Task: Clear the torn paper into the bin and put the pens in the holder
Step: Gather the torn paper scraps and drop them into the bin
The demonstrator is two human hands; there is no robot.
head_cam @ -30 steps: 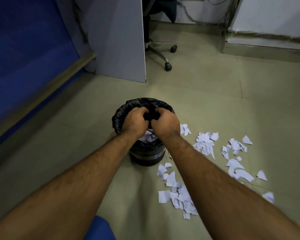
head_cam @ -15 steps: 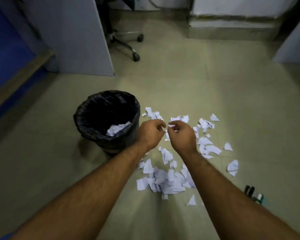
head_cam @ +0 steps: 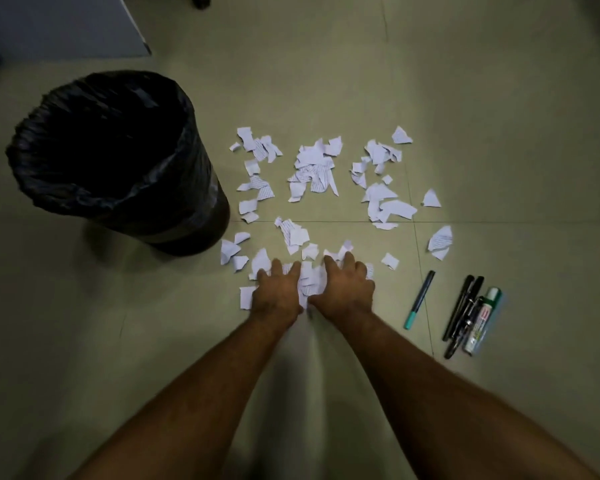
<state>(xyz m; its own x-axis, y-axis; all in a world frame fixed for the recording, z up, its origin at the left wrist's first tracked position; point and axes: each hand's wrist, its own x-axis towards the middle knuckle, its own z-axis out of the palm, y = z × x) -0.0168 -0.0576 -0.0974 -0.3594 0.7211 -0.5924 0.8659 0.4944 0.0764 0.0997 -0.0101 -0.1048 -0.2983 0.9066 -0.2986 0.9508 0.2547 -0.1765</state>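
Both hands down on the floor at frame centre, palms down, side by side; left hand has fingers spread fairly straight, resting on the nearest cluster of torn paper; right hand has fingers slightly bent, spread wide over the same cluster, thumb side toward the left hand; neither hand visibly pinches a piece, both press or rest on the scraps; a few scraps show in the gap between the two hands.

Rest of the torn paper is scattered above the hands, centre of frame, in loose groups; one group just right of the bin, one in the middle, one further right; some pieces show ruled lines; all on the floor, none visible inside the bin from this angle, its interior is too dark to tell.

Bin sits upper left, upright, lined with a black bag folded over the rim.

Pens at lower right of frame, lying on the floor, well apart from the hands; a teal-tipped pen lies alone; right of it two black pens touching each other, and a green-capped marker just beside them.

Grey panel at upper left corner.
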